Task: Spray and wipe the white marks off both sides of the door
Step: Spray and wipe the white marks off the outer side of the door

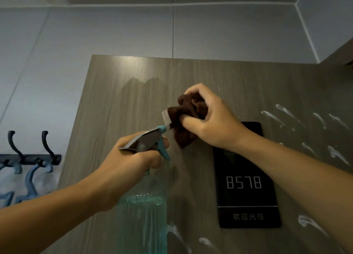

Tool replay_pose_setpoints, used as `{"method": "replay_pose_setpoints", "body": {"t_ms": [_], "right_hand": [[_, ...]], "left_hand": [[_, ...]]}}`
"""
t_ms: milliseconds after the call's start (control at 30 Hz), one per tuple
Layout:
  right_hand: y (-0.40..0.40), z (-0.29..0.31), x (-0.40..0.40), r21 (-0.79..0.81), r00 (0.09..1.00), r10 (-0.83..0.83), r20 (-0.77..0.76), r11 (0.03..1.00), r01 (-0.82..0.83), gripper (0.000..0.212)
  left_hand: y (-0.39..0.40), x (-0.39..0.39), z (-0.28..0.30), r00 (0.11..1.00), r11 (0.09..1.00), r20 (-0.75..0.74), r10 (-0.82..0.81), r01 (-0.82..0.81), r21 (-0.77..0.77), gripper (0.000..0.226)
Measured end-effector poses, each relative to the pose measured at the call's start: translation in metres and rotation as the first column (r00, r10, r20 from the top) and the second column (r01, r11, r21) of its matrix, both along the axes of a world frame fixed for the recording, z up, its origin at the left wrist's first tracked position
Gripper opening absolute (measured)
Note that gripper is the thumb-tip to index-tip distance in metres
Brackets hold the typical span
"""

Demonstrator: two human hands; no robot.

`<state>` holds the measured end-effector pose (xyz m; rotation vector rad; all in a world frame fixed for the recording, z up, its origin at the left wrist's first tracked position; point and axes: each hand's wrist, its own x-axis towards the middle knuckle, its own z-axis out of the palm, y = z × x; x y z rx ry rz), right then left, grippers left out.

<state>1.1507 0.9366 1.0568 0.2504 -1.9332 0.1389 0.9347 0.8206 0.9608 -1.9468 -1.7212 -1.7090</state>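
White marks (282, 118) and a plaque (246, 187) on the door (118, 104).

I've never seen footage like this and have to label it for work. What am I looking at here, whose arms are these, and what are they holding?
There is no machine: a camera worn on a person's head looks at their own arms. The left hand grips a clear spray bottle by its trigger. The right hand clutches a bunched brown cloth against a wood-grain door. White marks streak the door to the right of and below a black number plate reading 8578. Coat hooks hang on the wall at left.
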Motion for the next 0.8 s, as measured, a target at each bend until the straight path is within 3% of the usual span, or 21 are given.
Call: {"method": "replay_pose_setpoints", "body": {"t_ms": [33, 67, 167, 233, 300, 433, 633, 800], "right_hand": [[0.004, 0.008, -0.003, 0.048, 0.991, -0.107, -0.084, 0.993, 0.111, 0.036], [0.007, 0.018, -0.006, 0.074, 0.965, -0.198, -0.171, 0.974, 0.213, 0.038], [0.009, 0.051, -0.018, 0.072, 0.869, -0.323, -0.375, 0.924, 0.375, 0.043], [0.004, 0.066, -0.035, 0.096, 0.821, -0.378, -0.427, 0.884, 0.457, 0.047], [-0.003, 0.066, -0.057, 0.196, 0.819, -0.418, -0.394, 0.832, 0.519, 0.048], [-0.006, 0.053, -0.084, 0.471, 0.718, -0.562, -0.409, 0.544, 0.694, 0.051], [0.014, 0.049, -0.052, 0.522, 0.654, -0.652, -0.385, 0.430, 0.736, 0.046], [0.049, 0.071, 0.011, 0.295, 0.544, -0.780, -0.309, 0.465, 0.835, 0.043]], "left_hand": [[-0.007, 0.015, 0.008, 0.997, 0.992, 0.067, -0.025, 0.016, 0.128, 0.033], [-0.010, 0.019, 0.011, 0.994, 0.977, 0.106, -0.027, 0.004, 0.213, 0.040], [-0.013, 0.027, 0.017, 0.988, 0.963, 0.152, -0.031, -0.011, 0.271, 0.044], [-0.008, 0.017, 0.016, 0.988, 0.963, 0.152, -0.019, -0.022, 0.267, 0.044], [-0.010, 0.015, 0.018, 0.983, 0.960, 0.184, -0.016, -0.037, 0.279, 0.046], [-0.015, 0.004, 0.012, 0.980, 0.954, 0.200, -0.026, -0.036, 0.298, 0.049], [-0.011, 0.009, 0.010, 0.984, 0.962, 0.172, -0.040, -0.008, 0.273, 0.049], [0.005, 0.019, 0.019, 0.977, 0.967, 0.208, -0.045, -0.010, 0.255, 0.048]]}}
